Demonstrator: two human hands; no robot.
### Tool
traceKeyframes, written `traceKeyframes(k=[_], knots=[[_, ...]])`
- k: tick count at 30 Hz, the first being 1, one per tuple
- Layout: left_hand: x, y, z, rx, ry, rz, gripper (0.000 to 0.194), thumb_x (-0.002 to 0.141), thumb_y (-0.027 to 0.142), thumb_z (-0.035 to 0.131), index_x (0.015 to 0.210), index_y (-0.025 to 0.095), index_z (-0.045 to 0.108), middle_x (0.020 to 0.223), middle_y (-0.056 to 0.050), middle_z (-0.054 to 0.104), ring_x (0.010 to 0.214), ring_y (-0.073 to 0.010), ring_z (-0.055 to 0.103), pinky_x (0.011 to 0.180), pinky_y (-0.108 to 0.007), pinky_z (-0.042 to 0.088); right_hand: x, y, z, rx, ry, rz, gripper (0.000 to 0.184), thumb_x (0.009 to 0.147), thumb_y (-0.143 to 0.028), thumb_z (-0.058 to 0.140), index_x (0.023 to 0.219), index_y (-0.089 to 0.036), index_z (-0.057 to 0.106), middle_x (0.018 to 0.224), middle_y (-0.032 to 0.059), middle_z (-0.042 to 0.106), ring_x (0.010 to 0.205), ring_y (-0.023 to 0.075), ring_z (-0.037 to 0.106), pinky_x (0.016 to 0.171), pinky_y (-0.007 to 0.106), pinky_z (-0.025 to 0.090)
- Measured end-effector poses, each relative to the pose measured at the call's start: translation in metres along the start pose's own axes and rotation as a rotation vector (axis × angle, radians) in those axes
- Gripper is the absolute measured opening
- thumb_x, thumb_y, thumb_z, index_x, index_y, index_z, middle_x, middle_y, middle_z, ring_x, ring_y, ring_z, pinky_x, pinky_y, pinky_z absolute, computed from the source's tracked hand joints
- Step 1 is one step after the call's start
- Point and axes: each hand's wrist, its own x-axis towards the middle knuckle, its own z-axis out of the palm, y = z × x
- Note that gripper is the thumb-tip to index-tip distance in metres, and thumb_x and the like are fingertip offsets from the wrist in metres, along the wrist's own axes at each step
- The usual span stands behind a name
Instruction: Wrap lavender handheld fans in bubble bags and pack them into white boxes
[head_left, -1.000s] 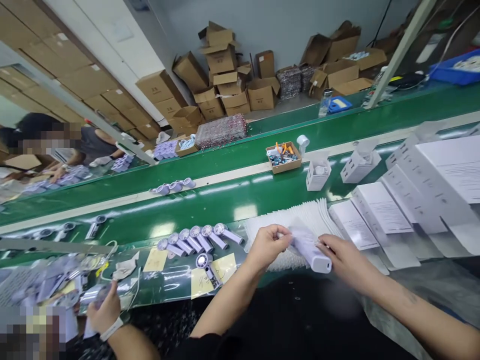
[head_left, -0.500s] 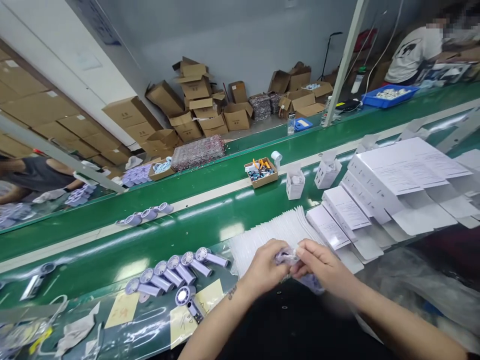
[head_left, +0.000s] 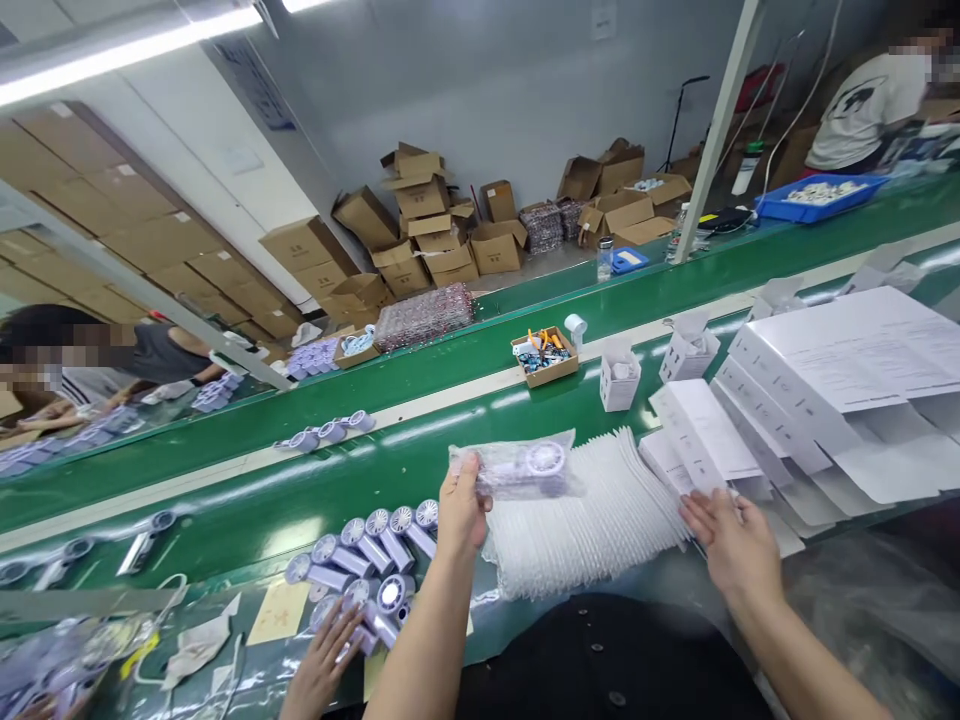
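Observation:
My left hand (head_left: 463, 505) pinches one end of a clear bubble bag (head_left: 506, 470) with a lilac handheld fan (head_left: 544, 462) inside. It holds the bag up over the green belt, beside a row of white bubble bags (head_left: 585, 515). On the right, my right hand (head_left: 727, 535) grips the near end of a white carton (head_left: 705, 430), which tilts up above the other cartons. Its fingertips are partly behind the carton's lower edge. Left of my left forearm, several lilac fans (head_left: 367, 550) lie in a slanting row.
Another person's hand (head_left: 326, 645) rests on the fans at lower left. Stacked white cartons (head_left: 862, 350) fill the right side. A small cardboard box (head_left: 551, 372) of tools and two upright cartons stand on the belt (head_left: 420, 450). Co-workers sit across at left and far right.
My hands have parted: the left carried the bagged fan up and left, while the right moved to a white carton and raised it. Another person's hand has come in at the fans.

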Motion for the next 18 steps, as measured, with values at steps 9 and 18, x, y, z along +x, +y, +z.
traceKeyframes(k=[9, 18], knots=[[0.056, -0.001, 0.010, -0.124, -0.090, 0.040, 0.043, 0.064, 0.040, 0.077, 0.095, 0.017, 0.058, 0.087, -0.002, 0.063, 0.067, -0.0104, 0.060, 0.050, -0.017, 0.043, 0.087, 0.005, 0.151, -0.804, -0.683, -0.772, 0.033, 0.064, -0.045, 0.070, 0.083, -0.020, 0.059, 0.090, 0.0067, 0.053, 0.089, 0.0248, 0.056, 0.086, 0.042, 0.047], [0.113, -0.046, 0.093, 0.756, 0.001, 0.499, 0.018, 0.080, 0.035, 0.057, 0.082, 0.017, 0.056, 0.082, -0.005, 0.059, 0.080, -0.0180, 0.056, 0.073, -0.032, 0.046, 0.157, 0.046, 0.203, -0.929, -1.115, -0.715, 0.048, 0.062, -0.023, 0.066, 0.109, -0.018, 0.055, 0.114, 0.0105, 0.045, 0.111, 0.0261, 0.048, 0.099, 0.041, 0.038]])
